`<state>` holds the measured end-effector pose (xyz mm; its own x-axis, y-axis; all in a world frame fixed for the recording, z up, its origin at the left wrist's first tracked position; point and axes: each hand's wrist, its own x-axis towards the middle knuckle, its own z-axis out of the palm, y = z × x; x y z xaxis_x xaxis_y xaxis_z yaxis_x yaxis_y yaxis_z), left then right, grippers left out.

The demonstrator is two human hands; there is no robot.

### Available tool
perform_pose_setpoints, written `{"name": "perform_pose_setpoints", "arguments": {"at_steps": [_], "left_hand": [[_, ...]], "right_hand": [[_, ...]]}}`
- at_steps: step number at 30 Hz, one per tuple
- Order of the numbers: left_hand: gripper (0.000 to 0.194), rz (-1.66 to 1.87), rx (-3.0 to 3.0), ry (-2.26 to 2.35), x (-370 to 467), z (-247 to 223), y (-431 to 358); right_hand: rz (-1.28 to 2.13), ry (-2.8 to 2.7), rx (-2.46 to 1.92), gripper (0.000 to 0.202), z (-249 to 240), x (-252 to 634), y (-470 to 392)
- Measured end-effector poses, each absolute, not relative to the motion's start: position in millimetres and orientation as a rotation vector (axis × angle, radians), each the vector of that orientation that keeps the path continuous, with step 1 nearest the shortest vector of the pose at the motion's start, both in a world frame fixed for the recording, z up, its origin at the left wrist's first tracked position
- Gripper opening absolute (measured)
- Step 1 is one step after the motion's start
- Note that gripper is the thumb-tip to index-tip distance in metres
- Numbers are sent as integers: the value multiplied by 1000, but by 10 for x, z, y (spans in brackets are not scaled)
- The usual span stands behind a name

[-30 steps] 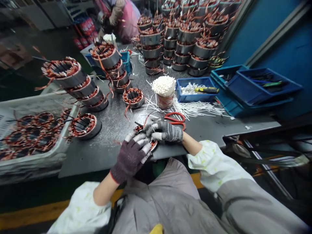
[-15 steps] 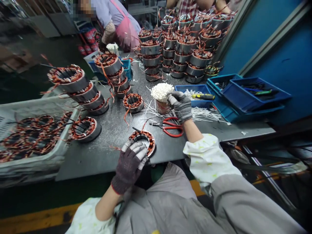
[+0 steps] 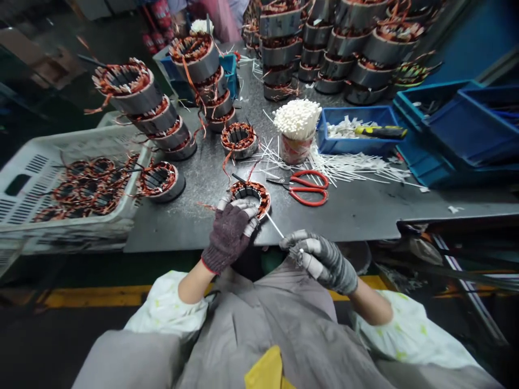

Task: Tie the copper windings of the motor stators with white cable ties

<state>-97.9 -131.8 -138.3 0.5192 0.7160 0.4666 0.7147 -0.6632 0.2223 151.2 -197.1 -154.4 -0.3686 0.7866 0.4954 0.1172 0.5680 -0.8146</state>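
Observation:
My left hand [image 3: 233,231], in a dark glove with pale fingertips, grips the near left rim of a copper-wound motor stator [image 3: 263,201] lying flat near the table's front edge. My right hand [image 3: 322,258], in a grey glove, is closed on a thin white cable tie [image 3: 275,225]. The tie's far end reaches the stator's right rim; whether it passes into the windings I cannot tell. Red-handled scissors [image 3: 310,188] lie right of the stator. Behind them stands a cup [image 3: 295,149] packed with white ties, heads up.
Stacked stators [image 3: 162,124] stand at left and at the back. A white crate [image 3: 77,229] at left holds more windings. Loose white strips [image 3: 348,166] lie around the cup. A blue bin [image 3: 357,145] holds scraps and a yellow-black tool [image 3: 381,132]; further blue bins [image 3: 441,146] are at right.
My right hand has come from the cup of ties back toward the table's front edge, now with a white tie. My left hand stays on the stator. The view has tilted down.

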Motion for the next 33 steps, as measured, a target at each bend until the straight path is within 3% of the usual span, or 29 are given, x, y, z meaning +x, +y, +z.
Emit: {"name": "perform_pose_setpoints", "arguments": {"at_steps": [7,11,15,25,33], "left_hand": [[11,1101,2558,1381,-853,-1462,-1356],[23,1326,2290,1543,-752,-1505,-1392],[13,1359,2352,1375,-730,-1500,-1380],[23,1194,2602,1316,-789,-1423,-1379],[25,1120,2641,1346,-803,-1415,-1387]], "right_hand": [[924,-1744,-794,18,-1597,1253,-1629],[1178,-1316,-1036,19,-1603,1045,-1453],[1408,-1039,-1141,25,-1531,974,-1472],[1012,-1384,-1261,15,-1602,963,-1379],[1113,-1380,-1190,14,-1586,1027,-1450]]}}
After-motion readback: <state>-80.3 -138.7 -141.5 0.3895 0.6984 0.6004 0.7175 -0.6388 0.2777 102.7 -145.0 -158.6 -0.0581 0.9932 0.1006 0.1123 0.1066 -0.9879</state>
